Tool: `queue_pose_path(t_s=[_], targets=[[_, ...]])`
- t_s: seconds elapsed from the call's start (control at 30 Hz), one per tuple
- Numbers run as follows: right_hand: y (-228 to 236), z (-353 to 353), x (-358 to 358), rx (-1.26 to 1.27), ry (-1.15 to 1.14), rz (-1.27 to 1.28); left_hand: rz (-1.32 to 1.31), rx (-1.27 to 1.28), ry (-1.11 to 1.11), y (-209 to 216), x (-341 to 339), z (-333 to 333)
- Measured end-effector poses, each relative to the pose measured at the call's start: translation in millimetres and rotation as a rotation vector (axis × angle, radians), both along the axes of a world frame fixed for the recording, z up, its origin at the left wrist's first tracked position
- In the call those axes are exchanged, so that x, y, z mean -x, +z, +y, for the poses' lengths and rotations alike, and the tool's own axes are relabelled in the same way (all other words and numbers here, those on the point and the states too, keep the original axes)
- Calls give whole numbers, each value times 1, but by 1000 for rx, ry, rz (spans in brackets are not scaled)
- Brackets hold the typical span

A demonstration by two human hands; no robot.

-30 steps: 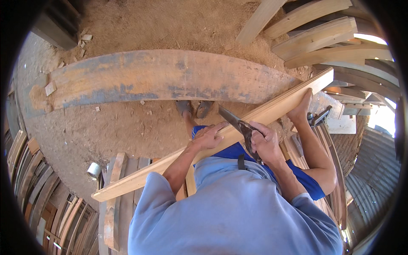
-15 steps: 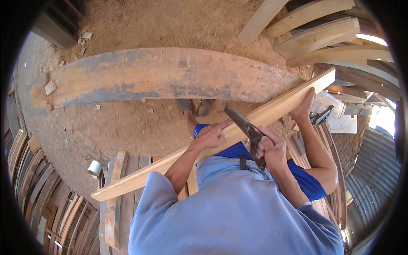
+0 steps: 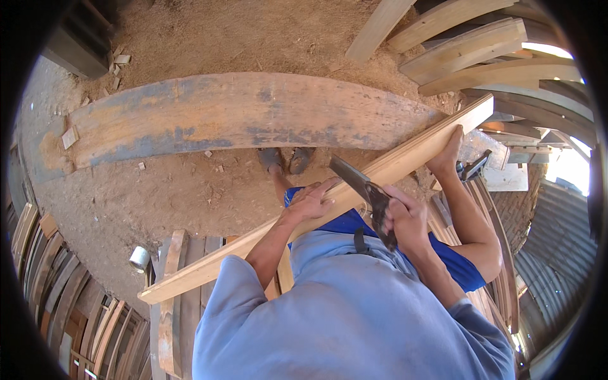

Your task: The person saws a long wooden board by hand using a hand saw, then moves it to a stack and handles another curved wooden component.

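A long pale wooden board (image 3: 405, 155) runs slantwise across my lap, from the lower left up to the right. My left hand (image 3: 309, 201) grips it near the middle, with the fingers laid over its upper face. In my right hand (image 3: 405, 218) is a handsaw (image 3: 350, 175), the fingers closed around its dark handle. Its grey blade lies across the board, just right of my left hand. Whether the teeth have cut into the wood cannot be made out. My bare right foot (image 3: 447, 154) presses against the board's lower side near its right end.
A broad curved plank (image 3: 253, 114) lies on the dirt floor ahead. Curved timbers (image 3: 465, 50) are stacked at the upper right, more pieces (image 3: 57, 285) at the left. The board's left end crosses an upright-grained plank (image 3: 170, 323). A white can (image 3: 139, 258) stands nearby; a dark tool (image 3: 474, 166) lies beyond my foot.
The whole view has shifted slightly. My right hand and the handsaw have moved only a little against the board; my left hand keeps its hold at the same spot.
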State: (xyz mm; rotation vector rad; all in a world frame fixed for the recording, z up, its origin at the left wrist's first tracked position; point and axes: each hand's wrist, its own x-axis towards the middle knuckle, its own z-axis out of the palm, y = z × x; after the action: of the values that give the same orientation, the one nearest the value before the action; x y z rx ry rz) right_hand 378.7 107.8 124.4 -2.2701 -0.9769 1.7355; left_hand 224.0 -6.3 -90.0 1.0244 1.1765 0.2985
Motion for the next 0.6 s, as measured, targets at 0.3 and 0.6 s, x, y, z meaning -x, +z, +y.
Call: queue_pose_path(t_s=[0.3, 0.6], targets=[[-12, -1, 6, 11, -131, -22, 44, -49, -35, 8, -1, 3], [-66, 10, 11, 75, -112, -43, 50, -22, -72, 9, -5, 9]])
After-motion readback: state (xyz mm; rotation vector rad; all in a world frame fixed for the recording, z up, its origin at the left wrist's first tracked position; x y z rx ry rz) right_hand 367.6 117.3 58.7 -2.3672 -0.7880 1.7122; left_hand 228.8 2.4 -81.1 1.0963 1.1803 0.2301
